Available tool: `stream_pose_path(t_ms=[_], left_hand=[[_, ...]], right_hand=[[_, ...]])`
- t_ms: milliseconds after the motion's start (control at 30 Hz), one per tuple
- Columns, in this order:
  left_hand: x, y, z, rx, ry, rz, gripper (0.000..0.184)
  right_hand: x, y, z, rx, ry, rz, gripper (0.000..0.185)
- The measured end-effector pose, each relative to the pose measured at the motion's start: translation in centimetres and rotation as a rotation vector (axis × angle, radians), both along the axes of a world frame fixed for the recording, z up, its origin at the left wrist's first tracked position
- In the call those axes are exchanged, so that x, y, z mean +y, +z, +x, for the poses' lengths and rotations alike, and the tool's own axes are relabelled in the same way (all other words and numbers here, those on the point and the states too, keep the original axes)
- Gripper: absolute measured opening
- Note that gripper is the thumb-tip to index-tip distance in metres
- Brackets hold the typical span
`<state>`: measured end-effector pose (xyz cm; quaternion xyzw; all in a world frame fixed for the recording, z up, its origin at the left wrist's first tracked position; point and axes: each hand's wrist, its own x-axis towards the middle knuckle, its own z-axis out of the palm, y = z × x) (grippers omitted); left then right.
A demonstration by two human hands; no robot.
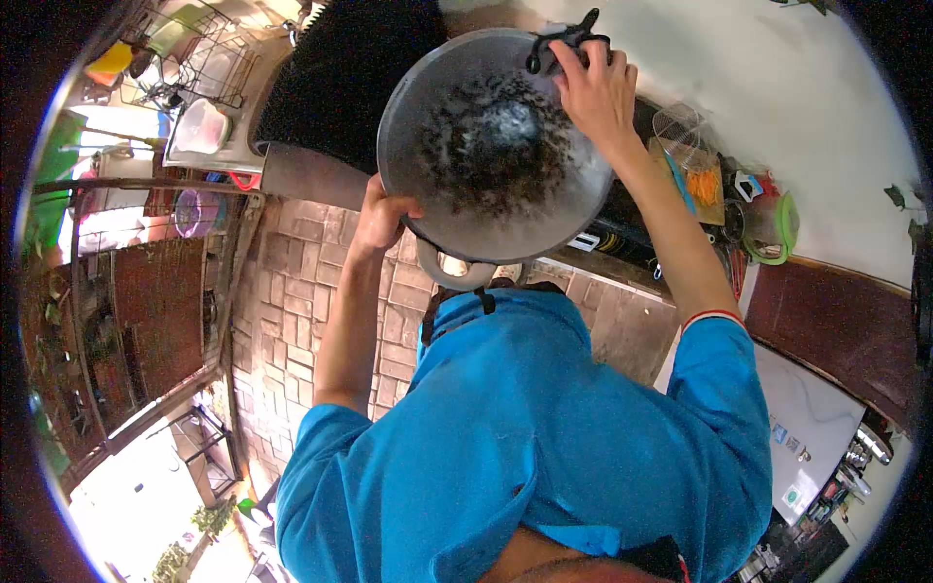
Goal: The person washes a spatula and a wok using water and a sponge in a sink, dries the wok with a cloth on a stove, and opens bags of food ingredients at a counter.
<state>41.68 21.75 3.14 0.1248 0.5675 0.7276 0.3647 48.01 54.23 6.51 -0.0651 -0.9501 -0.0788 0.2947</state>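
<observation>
A large grey metal wok (413,146), blackened and shiny in the middle of its bowl, is held up before my body with its inside facing me. At its left rim my left hand (380,216) is closed, the thumb lying over the edge. My right hand (600,97) is at the upper right rim, its fingers bent round a black piece (581,43) at the far handle. Whether that piece is a cloth or a wrapped handle I cannot tell. A bare loop handle (457,277) sticks out from the near side of the wok, close to my waist.
Right of the wok, a wooden board with orange shreds (703,187), a wire strainer (678,126) and a green-rimmed container (777,233) stand on a counter. A sink edge (277,175) and a dish rack (209,68) are at the left. Brick paving (301,262) lies below.
</observation>
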Motion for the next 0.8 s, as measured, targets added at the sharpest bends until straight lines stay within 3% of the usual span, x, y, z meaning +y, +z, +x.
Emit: stream_pose_path(t_ms=[100, 167, 233, 300, 367, 433, 467, 533, 567, 633, 733, 800], left_hand=[[-0.3, 0.3, 0.9, -0.012, 0.123, -0.155, 0.024], [-0.7, -0.9, 1.1, -0.079, 0.115, -0.033, 0.026], [-0.7, 0.4, 1.8, -0.089, 0.160, -0.049, 0.028], [-0.9, 1.8, 2.4, -0.171, 0.184, -0.101, 0.031], [-1.0, 2.1, 2.3, -0.134, 0.174, -0.127, 0.031], [-1.1, 1.9, 2.3, -0.095, 0.162, -0.151, 0.032], [-1.1, 1.4, 2.3, 0.007, 0.140, -0.174, 0.033], [-1.2, 0.7, 1.8, 0.107, 0.121, -0.205, 0.034], [-1.2, 0.4, 1.2, 0.076, 0.071, -0.207, 0.036], [-0.7, 0.3, 0.8, 0.041, 0.022, -0.209, 0.037], [1.1, 1.0, 0.6, -0.162, 0.147, 0.025, 0.041], [2.1, -0.2, -0.6, -0.172, 0.150, 0.048, 0.041]], right_hand=[[0.7, 0.1, -2.3, -0.024, -0.055, -0.056, 0.040], [1.5, -0.3, -3.9, 0.409, 0.013, -0.449, 0.020], [1.8, 3.1, -3.7, 0.427, 0.016, -0.702, 0.020], [2.5, 3.1, -3.7, 0.214, 0.333, -0.532, 0.022], [0.2, 3.5, -3.0, -0.065, 0.366, -0.134, 0.033], [0.0, 2.1, -3.3, -0.078, 0.243, 0.073, 0.035], [0.4, 1.7, -3.6, -0.079, 0.244, 0.071, 0.035], [2.2, 0.7, -4.5, -0.136, 0.046, -0.191, 0.034], [3.3, 0.3, -4.9, -0.141, 0.048, -0.196, 0.034], [5.2, 0.4, -5.3, 0.226, -0.053, -0.491, 0.033], [2.3, 5.2, -1.7, 0.204, 0.009, -0.608, 0.031], [-0.7, 5.7, 0.1, 0.251, 0.187, -0.358, 0.030]])
